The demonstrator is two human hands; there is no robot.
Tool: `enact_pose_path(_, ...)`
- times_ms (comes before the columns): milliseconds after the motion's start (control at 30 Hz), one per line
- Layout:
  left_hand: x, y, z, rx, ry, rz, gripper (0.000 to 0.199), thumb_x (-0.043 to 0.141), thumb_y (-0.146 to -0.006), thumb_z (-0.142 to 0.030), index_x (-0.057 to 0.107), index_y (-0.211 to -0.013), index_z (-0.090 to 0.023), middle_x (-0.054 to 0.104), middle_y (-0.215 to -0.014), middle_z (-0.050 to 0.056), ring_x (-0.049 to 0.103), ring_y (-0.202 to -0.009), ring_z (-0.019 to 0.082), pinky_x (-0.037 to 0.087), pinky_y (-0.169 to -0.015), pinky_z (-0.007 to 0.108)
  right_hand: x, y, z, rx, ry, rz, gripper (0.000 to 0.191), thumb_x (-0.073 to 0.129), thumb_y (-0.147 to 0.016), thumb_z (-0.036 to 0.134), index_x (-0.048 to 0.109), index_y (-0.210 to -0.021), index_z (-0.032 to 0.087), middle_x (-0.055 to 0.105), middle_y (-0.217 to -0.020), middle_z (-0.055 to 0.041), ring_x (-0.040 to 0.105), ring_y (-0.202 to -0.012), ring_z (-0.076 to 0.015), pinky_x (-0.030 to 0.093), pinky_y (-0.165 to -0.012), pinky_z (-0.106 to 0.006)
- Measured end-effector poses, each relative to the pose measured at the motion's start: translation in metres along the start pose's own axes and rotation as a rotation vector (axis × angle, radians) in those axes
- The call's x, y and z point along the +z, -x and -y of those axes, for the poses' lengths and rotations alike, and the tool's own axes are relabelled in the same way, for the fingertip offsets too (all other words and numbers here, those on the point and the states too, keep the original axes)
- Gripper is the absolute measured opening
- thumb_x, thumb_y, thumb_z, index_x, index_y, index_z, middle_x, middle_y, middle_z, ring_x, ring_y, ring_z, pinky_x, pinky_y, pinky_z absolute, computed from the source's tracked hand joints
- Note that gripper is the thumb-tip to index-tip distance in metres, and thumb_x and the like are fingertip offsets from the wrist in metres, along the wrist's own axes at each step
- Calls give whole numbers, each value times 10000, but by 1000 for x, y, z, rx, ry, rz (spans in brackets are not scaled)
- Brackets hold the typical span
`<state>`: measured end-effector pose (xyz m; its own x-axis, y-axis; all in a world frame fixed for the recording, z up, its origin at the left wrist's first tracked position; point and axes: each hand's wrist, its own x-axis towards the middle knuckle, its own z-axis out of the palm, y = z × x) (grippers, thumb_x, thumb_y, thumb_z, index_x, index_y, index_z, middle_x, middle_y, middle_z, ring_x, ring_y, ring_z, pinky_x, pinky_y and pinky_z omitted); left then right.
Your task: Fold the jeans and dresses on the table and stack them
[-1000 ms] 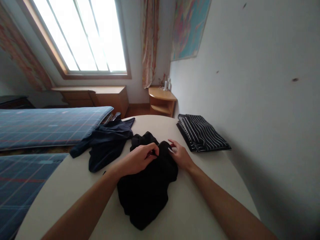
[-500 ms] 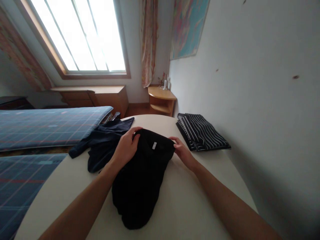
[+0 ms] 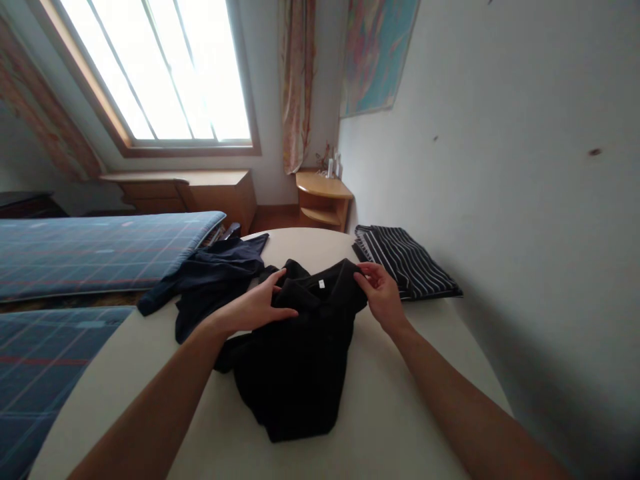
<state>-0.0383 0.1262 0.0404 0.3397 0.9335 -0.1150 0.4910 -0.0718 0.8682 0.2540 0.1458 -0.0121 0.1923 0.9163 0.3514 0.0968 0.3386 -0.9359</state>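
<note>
A black top (image 3: 300,373) with a small white label inside its neck opening lies in front of me, its upper edge lifted. My right hand (image 3: 383,290) pinches that edge at the top right. On the other side my left hand (image 3: 263,303) rests against the neck area, thumb and fingers spread apart, the thumb lying over the black cloth. Part of the fabric bunches out behind the left fingers, and a piece like a sleeve sticks out under the left wrist.
A round white table (image 3: 400,400) carries everything. A crumpled navy garment (image 3: 210,280) lies on the left, and a folded black-and-white striped cloth (image 3: 407,263) at the back right by the wall. Beds with blue plaid mattresses (image 3: 100,250) stand left.
The black top's neck edge has shifted right and opened out, with a sleeve-like piece now showing at left. My right hand moved right with the cloth; my left fingers loosened and spread.
</note>
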Motion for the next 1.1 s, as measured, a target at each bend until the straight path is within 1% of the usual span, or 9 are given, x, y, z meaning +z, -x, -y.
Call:
enact_pose_path(200,-11,8,-9,23,11,117,929,743,-733,-373,312,-1543,-232,719,-1080,70,709,-864,216,558,-704,318,-6,0,7,-21,131,-63,435,772,-753,513,665,-1032,197,730,-957,-92,692,-921,-252,553,-823,-405)
enact_pose_path(267,-20,5,-15,99,19,-57,780,715,-744,-368,443,-1459,-215,725,-1069,68,705,-896,225,556,-752,339,-7,0,9,-58,161,-102,385,757,-773,500,680,-1004,202,732,-979,-96,686,-969,-261,538,-871,-429)
enact_pose_path(367,-31,-5,-12,190,-134,-461,524,664,-776,-349,606,-1270,-183,734,-1061,82,696,-905,233,537,-846,385,-8,-1,8,-94,158,-92,334,708,-822,476,699,-1027,213,733,-1056,-96,675,-1026,-260,524,-929,-450)
enact_pose_path(433,-33,-13,-1,201,-215,-538,441,622,-809,-353,636,-1209,-169,741,-1070,96,696,-926,240,524,-897,402,-7,-1,5,-101,143,-19,320,663,-858,449,703,-1079,220,729,-1116,-92,672,-1057,-252,522,-960,-444)
enact_pose_path(567,-23,-24,25,166,-275,-322,533,598,-835,-443,600,-1277,-144,736,-1135,125,689,-1056,270,498,-983,413,-5,3,1,-79,186,146,354,608,-895,378,653,-1214,230,726,-1164,-86,685,-1073,-239,526,-985,-434)
enact_pose_path(700,-14,-19,33,133,-495,-177,630,668,-807,-476,568,-1362,-194,649,-1333,141,614,-1216,314,433,-1070,431,-7,8,5,-104,375,220,447,640,-871,332,599,-1305,235,718,-1192,-91,677,-1094,-251,522,-986,-453)
enact_pose_path(867,-17,-6,21,116,-495,37,554,689,-780,-395,641,-1304,-223,706,-1231,105,655,-1115,302,479,-1002,422,-12,9,18,-78,416,351,272,620,-859,319,751,-1089,257,764,-1071,-49,704,-987,-249,575,-850,-405)
enact_pose_path(1000,-26,4,-1,153,-303,235,439,635,-824,-381,694,-1237,-246,752,-1107,40,681,-1002,240,518,-920,353,-14,9,31,-76,315,278,240,629,-836,337,789,-982,234,782,-960,-43,722,-815,-217,588,-797,-372)
enact_pose_path(1100,-32,7,-14,193,-200,158,381,638,-837,-405,731,-1178,-263,764,-1070,19,690,-953,227,525,-894,342,-16,9,38,-161,290,137,223,628,-854,346,785,-980,250,780,-969,-38,721,-884,-233,585,-836,-388)
